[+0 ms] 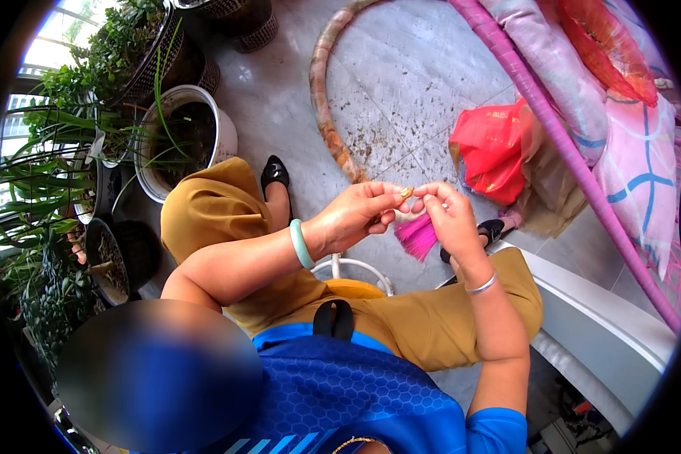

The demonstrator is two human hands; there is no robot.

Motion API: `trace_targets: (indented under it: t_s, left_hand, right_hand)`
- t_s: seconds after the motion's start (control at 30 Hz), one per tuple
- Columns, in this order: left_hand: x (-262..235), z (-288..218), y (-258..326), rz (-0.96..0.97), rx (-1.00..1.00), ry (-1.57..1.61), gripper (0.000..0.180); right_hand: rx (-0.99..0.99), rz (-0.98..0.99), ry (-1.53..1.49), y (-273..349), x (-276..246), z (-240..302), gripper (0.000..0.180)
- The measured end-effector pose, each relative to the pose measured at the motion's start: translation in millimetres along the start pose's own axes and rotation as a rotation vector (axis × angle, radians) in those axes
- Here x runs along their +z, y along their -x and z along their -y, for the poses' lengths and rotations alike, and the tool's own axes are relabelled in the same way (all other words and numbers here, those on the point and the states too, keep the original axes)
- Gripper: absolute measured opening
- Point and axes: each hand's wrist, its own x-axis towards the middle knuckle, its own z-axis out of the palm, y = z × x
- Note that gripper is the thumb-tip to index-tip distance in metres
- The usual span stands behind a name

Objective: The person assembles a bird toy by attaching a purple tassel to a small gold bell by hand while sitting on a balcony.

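Observation:
Both of my hands are raised close together above my lap. My left hand (353, 217), with a pale green bangle at the wrist, pinches a small gold-coloured piece (407, 192) between thumb and fingertips. Right beside it is my right hand (450, 223), wearing a silver bangle. Its thumb and forefinger are pressed together near the gold piece; whatever lies between them is too small to make out. Below the fingers a bright pink tassel (416, 237) shows, its top partly covered by my hands. Whether it is joined to the gold piece cannot be seen.
Potted plants stand along the left, including a white pot (228, 136). A brown mottled hoop (321, 83) lies on the grey floor (280, 91) among scattered crumbs. At right are a red plastic bag (492, 147), a pink-wrapped hoop (560, 147), patterned cushions (635, 174) and a white ledge (590, 303).

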Motion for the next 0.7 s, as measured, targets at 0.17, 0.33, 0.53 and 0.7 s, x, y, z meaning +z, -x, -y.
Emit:
trace_targets:
  t_s: [0.17, 0.33, 0.53, 0.7]
  left_hand:
    - [7, -12, -3, -0.023, 0.043, 0.026, 0.014]
    - [75, -97, -17, 0.052, 0.284, -0.200, 0.023]
    - [193, -252, -75, 0.183, 0.756, -0.299, 0.019]
    - [127, -186, -98, 0.215, 0.523, -0.162, 0.029]
  right_hand:
    - [-0.259, 0.003, 0.539, 8, 1, -3, 0.010]
    - [-0.123, 0.154, 0.565, 14, 3, 18, 0.015]
    - [-0.225, 0.085, 0.548, 20, 9, 23, 0.015]
    - [-0.277, 0.031, 0.631, 30, -2, 20, 0.016]
